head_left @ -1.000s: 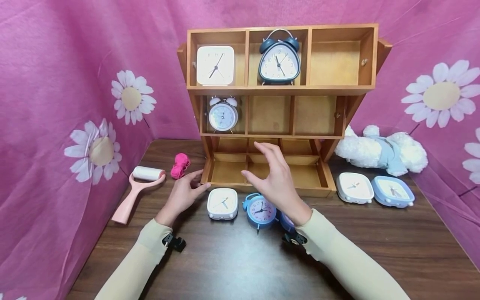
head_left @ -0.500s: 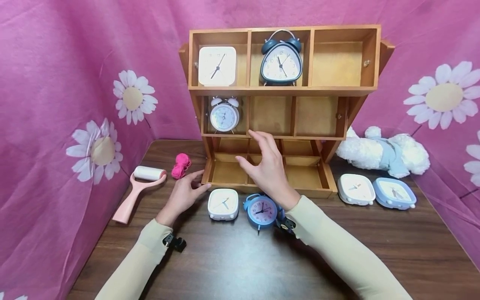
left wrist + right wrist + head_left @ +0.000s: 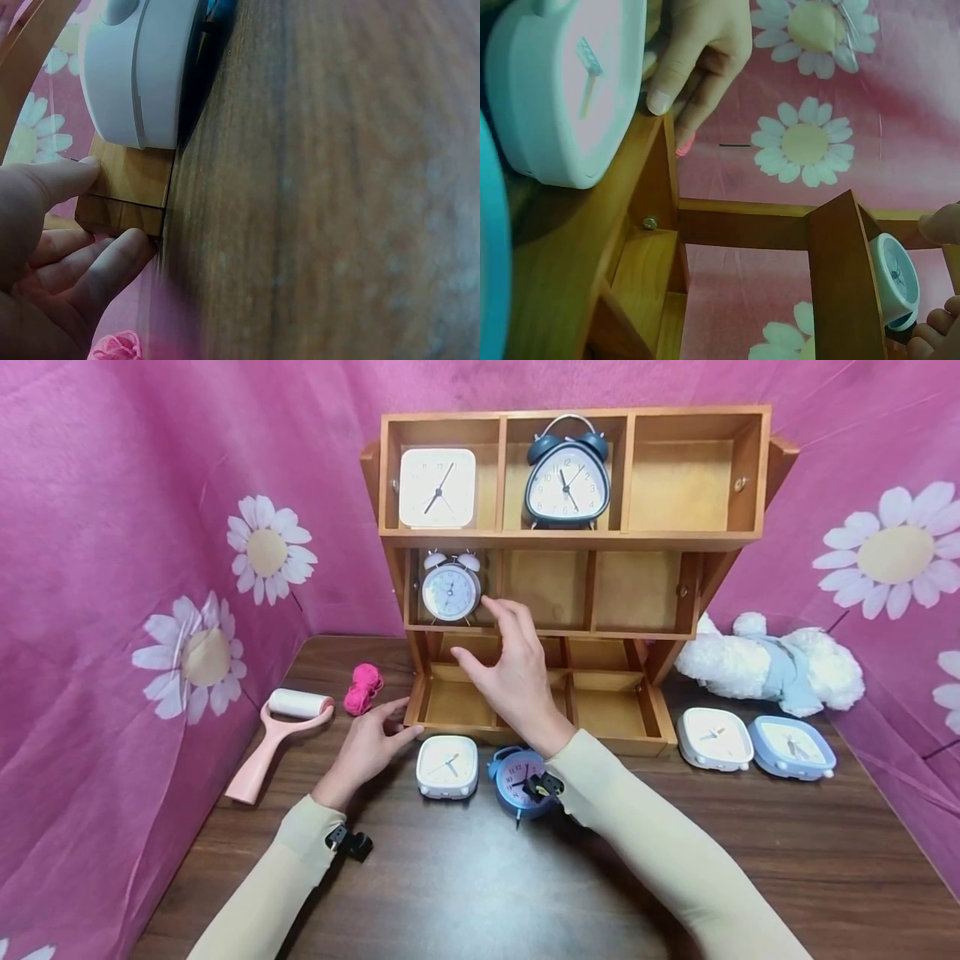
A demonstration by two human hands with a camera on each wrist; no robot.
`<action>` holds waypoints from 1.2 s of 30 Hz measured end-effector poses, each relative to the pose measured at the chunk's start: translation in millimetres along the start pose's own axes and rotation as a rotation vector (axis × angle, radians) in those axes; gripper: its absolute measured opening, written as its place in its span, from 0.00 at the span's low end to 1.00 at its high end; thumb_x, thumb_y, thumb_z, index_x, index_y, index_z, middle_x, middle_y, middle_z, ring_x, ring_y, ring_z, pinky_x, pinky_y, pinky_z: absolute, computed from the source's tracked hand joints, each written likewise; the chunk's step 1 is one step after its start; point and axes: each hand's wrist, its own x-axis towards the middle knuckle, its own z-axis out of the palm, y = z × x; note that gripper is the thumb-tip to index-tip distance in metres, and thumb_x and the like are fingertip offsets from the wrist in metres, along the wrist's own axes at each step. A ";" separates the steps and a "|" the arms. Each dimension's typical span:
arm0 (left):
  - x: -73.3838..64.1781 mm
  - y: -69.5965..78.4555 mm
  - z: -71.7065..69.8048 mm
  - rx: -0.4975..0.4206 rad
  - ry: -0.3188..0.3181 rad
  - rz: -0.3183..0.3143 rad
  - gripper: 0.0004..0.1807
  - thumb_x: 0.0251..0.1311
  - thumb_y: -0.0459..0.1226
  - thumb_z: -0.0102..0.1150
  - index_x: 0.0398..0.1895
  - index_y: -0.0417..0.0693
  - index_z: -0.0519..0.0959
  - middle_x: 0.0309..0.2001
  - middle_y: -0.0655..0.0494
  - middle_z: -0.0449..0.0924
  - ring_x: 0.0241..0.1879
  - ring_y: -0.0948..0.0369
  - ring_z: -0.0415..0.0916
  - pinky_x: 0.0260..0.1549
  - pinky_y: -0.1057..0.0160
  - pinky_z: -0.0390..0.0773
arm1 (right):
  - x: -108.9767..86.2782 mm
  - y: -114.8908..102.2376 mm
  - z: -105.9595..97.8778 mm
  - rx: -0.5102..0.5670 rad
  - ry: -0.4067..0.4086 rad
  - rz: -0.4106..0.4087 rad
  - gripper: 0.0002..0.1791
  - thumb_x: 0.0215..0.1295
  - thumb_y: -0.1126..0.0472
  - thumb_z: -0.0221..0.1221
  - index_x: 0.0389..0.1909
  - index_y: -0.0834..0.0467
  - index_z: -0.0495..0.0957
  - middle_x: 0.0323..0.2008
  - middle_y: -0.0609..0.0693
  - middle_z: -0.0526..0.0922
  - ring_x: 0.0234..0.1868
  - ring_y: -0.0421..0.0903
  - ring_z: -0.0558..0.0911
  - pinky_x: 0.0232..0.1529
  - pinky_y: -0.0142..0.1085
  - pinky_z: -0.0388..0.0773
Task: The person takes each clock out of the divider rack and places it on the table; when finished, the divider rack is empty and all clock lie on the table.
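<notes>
My left hand (image 3: 367, 747) pinches the lower left front corner of a wooden shelf (image 3: 124, 180), thumb on the front board and fingers at its side. My right hand (image 3: 512, 672), thumb and fingers spread, is raised before the lower compartments. Its index fingertip appears close to a white twin-bell alarm clock (image 3: 450, 592) in the middle row's left compartment; whether they touch I cannot tell. In the right wrist view that clock (image 3: 894, 277) shows between my thumb and fingers. A small white square clock (image 3: 447, 767) and a blue twin-bell clock (image 3: 517, 777) stand before the shelf, the blue one partly hidden.
On the top row are a white square clock (image 3: 437, 487) and a dark triangular alarm clock (image 3: 567, 485). White (image 3: 715, 739) and blue (image 3: 792, 747) clocks lie right, before a plush toy (image 3: 772, 660). Pink yarn (image 3: 363, 687) and a lint roller (image 3: 277, 735) lie left.
My right hand has moved left and up, from before the bottom and middle compartments toward the white twin-bell clock. My left hand stays on the shelf corner.
</notes>
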 end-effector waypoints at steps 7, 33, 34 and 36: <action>-0.1 -0.5 -0.2 -0.006 0.005 0.006 0.34 0.72 0.45 0.76 0.76 0.40 0.79 0.60 0.38 0.92 0.52 0.47 0.92 0.56 0.41 0.87 | 11.9 -1.4 8.4 -0.022 0.025 -0.022 0.42 0.67 0.58 0.79 0.78 0.66 0.73 0.71 0.65 0.76 0.71 0.60 0.80 0.78 0.51 0.78; -0.2 -2.4 0.1 -0.009 0.010 0.016 0.34 0.72 0.45 0.76 0.76 0.40 0.80 0.61 0.39 0.92 0.52 0.47 0.92 0.56 0.41 0.87 | 43.7 -1.2 30.5 -0.110 0.059 -0.031 0.44 0.67 0.60 0.78 0.79 0.67 0.70 0.73 0.67 0.72 0.74 0.61 0.75 0.81 0.49 0.75; -0.4 -1.6 -0.1 -0.007 0.004 0.006 0.34 0.72 0.45 0.76 0.77 0.40 0.79 0.61 0.39 0.92 0.53 0.47 0.92 0.57 0.41 0.87 | 43.7 -0.9 31.3 -0.115 0.060 -0.037 0.44 0.67 0.60 0.78 0.79 0.67 0.70 0.72 0.67 0.72 0.73 0.61 0.75 0.81 0.49 0.75; -0.9 -0.4 -0.3 -0.004 -0.002 -0.001 0.35 0.73 0.45 0.76 0.77 0.41 0.79 0.61 0.39 0.91 0.53 0.47 0.92 0.57 0.42 0.88 | 43.9 -0.1 33.7 -0.131 0.067 -0.049 0.44 0.66 0.60 0.79 0.79 0.68 0.70 0.72 0.67 0.72 0.73 0.61 0.75 0.81 0.48 0.74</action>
